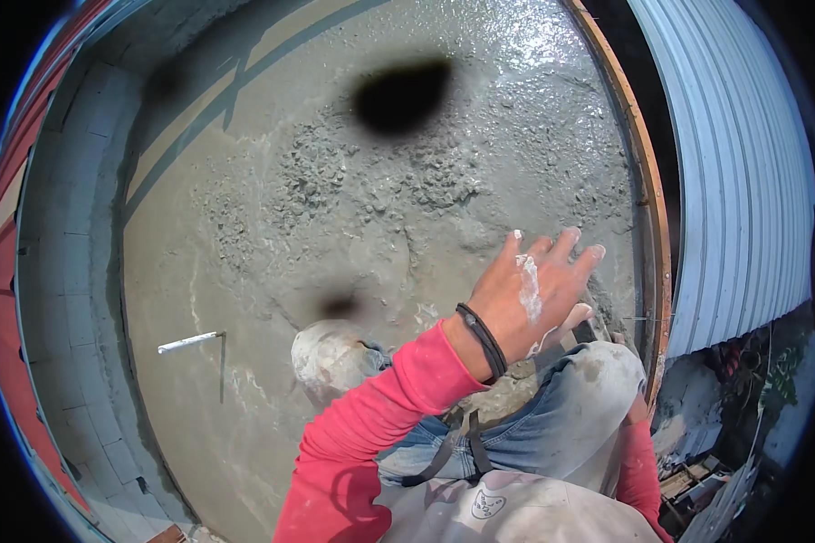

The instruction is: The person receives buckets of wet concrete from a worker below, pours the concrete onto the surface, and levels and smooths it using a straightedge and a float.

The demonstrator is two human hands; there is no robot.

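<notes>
My left hand [536,288], in a pink sleeve with a dark band at the wrist, hovers or rests over wet grey concrete [362,244] beyond my knees. Its fingers are apart and bent a little, and no object shows in them. Pale cement is smeared across the back of the hand and the fingertips. My right hand [638,410] shows only as a sliver of skin beside my right knee, its fingers hidden. Between the knees, below my left hand, lies a greyish thing too covered to make out.
An orange-brown form edge [654,217] borders the concrete on the right, with blue corrugated sheeting [729,172] beyond. A grey block wall [81,299] runs along the left. A short white pipe [188,343] sticks out of the concrete. Dark smudges blot parts of the picture.
</notes>
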